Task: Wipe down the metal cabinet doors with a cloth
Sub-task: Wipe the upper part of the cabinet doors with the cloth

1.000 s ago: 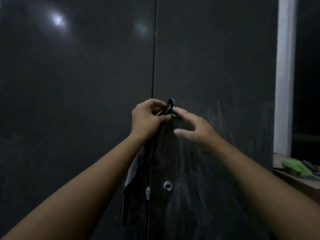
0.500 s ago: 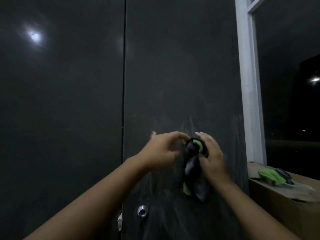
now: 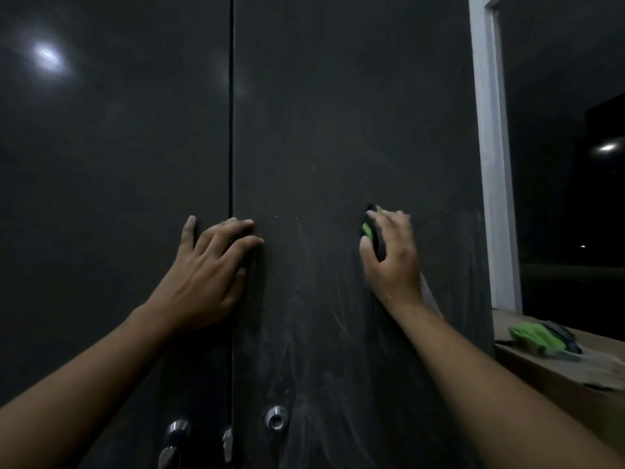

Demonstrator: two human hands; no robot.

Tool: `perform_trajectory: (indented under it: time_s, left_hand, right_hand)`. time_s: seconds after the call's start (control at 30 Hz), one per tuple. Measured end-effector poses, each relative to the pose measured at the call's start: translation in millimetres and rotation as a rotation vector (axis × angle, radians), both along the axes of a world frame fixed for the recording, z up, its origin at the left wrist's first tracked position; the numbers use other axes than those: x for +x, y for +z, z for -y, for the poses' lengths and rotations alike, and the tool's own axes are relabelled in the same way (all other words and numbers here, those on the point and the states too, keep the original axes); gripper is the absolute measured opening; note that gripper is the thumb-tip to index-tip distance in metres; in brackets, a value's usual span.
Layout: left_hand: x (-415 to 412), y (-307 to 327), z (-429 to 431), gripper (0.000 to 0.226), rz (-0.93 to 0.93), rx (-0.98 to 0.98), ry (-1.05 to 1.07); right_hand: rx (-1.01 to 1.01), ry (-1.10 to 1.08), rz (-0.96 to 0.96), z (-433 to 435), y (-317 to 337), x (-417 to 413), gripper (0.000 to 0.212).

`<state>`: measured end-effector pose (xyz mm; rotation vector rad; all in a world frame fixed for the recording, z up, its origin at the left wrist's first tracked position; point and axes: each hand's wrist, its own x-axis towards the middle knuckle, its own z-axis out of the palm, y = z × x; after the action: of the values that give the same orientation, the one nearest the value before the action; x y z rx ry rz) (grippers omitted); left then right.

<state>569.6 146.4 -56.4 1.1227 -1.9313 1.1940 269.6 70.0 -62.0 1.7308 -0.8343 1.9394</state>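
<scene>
We press the wadded green-and-dark cloth (image 3: 369,228) against the right cabinet door (image 3: 338,130), near its right edge, our right hand (image 3: 392,258) gripping it between thumb and fingers while our left hand (image 3: 206,269) lies flat and spread across the seam (image 3: 231,130). Pale streaks (image 3: 304,350) lower on that door suggest wiping is under way, with the upper panels and the left cabinet door (image 3: 111,198) seemingly to come. The cloth's visible sliver runs roughly up and down; bunched, its true long axis is hidden.

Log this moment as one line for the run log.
phase: wipe right door | right hand: grips balled cloth against door | left hand: flat over centre seam | door: smears below cloth
</scene>
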Motion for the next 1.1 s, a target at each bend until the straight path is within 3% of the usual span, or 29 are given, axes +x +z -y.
perform_trajectory:
  time_s: [0.2,0.3,0.37,0.47,0.53,0.63,0.83,0.93,1.0,1.1]
  left_hand:
    - [0.5,-16.1,14.4,0.053,-0.007,-0.106,0.012]
    - [3.3,-25.0,19.8,0.055,0.014,-0.157,0.048]
    - [4.0,-27.1,21.5,0.055,0.022,-0.169,0.075]
    - [2.3,-28.0,22.7,0.056,0.021,-0.175,0.106]
    - [1.8,-29.0,24.1,0.055,0.023,-0.194,0.114]
    - [2.8,-29.5,26.5,0.054,0.033,-0.226,0.114]
    - [3.6,-32.6,27.5,0.050,0.002,-0.268,0.064]
    - [3.8,-33.7,27.6,0.050,0.005,-0.288,0.064]
    - [3.3,-34.7,28.3,0.047,0.010,-0.310,0.067]
    - [4.6,-35.2,29.6,0.046,0.028,-0.322,0.067]
  right_hand:
    - [-0.114,0.040,-0.475,4.4,-33.5,-16.1,0.030]
    - [-0.151,0.023,-0.598,2.5,-35.0,-29.7,0.029]
    - [-0.169,-0.020,-0.484,0.9,-26.0,-28.7,0.028]
    - [-0.077,-0.064,0.018,0.8,-0.3,-15.2,0.030]
    - [0.003,-0.069,0.202,2.3,14.4,-0.3,0.033]
    - [-0.047,-0.141,0.115,1.9,19.3,27.3,0.037]
    - [-0.265,-0.095,-0.477,-6.3,-7.2,52.5,0.040]
    - [-0.304,-0.082,-0.644,-9.1,5.9,38.9,0.036]
    - [-0.337,-0.128,-0.606,-7.7,26.4,36.8,0.030]
    - [-0.236,-0.093,-0.298,-9.9,55.0,57.1,0.027]
